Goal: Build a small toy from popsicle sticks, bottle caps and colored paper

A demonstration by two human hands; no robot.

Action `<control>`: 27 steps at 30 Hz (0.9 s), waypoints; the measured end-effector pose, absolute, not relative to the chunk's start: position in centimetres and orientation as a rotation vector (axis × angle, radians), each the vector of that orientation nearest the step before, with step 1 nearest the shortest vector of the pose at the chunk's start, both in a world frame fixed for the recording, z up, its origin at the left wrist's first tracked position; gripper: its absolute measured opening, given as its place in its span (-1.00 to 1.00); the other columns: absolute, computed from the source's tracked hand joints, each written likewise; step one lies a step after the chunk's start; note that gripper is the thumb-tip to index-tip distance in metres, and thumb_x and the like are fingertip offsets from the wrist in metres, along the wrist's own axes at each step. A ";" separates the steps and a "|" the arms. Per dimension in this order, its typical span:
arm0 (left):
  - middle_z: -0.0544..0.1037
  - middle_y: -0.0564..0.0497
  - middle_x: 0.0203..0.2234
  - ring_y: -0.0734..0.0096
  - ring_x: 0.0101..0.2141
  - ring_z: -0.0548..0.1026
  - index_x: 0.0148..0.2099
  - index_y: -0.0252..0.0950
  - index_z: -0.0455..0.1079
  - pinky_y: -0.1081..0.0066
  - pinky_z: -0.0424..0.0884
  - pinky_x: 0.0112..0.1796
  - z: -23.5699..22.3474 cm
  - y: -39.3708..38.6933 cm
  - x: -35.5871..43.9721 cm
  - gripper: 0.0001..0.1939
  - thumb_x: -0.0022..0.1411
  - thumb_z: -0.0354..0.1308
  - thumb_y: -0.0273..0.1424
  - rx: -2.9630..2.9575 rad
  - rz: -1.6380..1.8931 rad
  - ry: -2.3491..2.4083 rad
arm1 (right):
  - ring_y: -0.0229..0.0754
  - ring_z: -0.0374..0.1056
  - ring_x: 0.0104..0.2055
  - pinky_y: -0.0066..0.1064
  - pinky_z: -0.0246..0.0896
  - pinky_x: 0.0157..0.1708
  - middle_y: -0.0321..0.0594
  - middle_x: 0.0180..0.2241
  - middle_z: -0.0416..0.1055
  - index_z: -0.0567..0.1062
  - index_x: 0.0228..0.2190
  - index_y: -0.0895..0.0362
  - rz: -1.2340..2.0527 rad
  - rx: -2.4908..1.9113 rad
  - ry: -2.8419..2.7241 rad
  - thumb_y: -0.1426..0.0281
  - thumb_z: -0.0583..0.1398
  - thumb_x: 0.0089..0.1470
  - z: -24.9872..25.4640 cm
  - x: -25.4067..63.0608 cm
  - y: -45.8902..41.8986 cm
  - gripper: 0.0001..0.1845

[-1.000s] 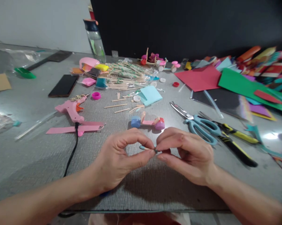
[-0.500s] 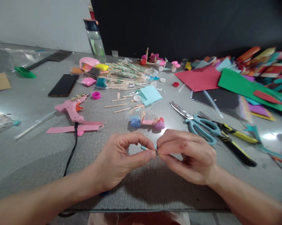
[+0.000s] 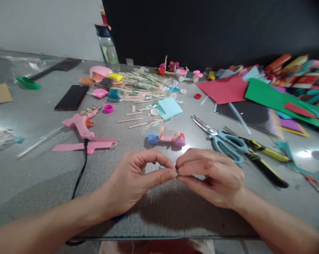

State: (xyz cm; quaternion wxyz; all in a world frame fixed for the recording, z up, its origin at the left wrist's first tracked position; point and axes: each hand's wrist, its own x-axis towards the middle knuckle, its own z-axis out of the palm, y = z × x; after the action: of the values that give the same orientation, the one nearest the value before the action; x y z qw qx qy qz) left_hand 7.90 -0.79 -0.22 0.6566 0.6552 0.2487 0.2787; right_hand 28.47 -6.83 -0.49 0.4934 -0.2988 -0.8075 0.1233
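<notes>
Between my hands is a thin stick with light-blue wrapping [image 3: 162,167], mostly covered by fingers. My left hand [image 3: 146,176] pinches it between thumb and forefinger. My right hand [image 3: 211,176] pinches at the same spot, its fingertips touching the left ones; the bit under them is hidden. Just beyond the hands stands a small model car [image 3: 167,138] of wooden sticks and pink paper, with blue, purple and red bottle caps as wheels. Light-blue scissors [image 3: 225,141] lie partly open to the right of my right hand.
Pliers [image 3: 265,158] with black-yellow handles lie beside the scissors. A pink glue gun [image 3: 81,123] with its cord rests at left, near a phone [image 3: 71,97]. Wooden sticks [image 3: 146,83] are heaped farther back by a water bottle [image 3: 107,47]. Coloured sheets [image 3: 223,90] cover the right rear.
My right fingers have shifted slightly and closed in against the left fingertips, covering more of the thin stick. My left hand stays nearly where it was.
</notes>
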 end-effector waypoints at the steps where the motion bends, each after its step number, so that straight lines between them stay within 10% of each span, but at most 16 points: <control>1: 0.61 0.12 -0.37 0.47 -0.29 0.48 -0.30 -0.22 0.58 0.43 0.35 -0.18 -0.2 -0.8 7.8 -0.93 0.26 0.35 -0.37 1.508 0.645 0.547 | -0.24 0.47 -0.26 -0.42 0.47 -0.22 -0.10 -0.35 0.54 0.52 -0.25 0.24 0.300 -0.723 -1.939 0.65 0.28 0.18 -0.5 28.4 -6.8 -0.88; 27: 0.57 0.11 -0.38 0.43 -0.30 0.46 -0.30 -0.20 0.53 0.38 0.33 -0.19 -0.2 -0.8 7.7 -0.94 0.28 0.31 -0.42 1.581 0.773 0.609 | -0.22 0.41 -0.32 -0.33 0.34 -0.34 -0.29 -0.35 0.46 0.52 -0.18 0.06 0.554 -0.958 -1.705 0.47 0.32 0.23 -1.5 28.3 -7.3 -0.86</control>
State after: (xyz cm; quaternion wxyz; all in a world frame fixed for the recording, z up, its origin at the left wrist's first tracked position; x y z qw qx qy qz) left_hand 7.74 -0.82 -0.21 0.5968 0.6813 0.2623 0.3330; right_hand 28.31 -7.35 -1.49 0.5265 -0.4008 -0.7131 0.2319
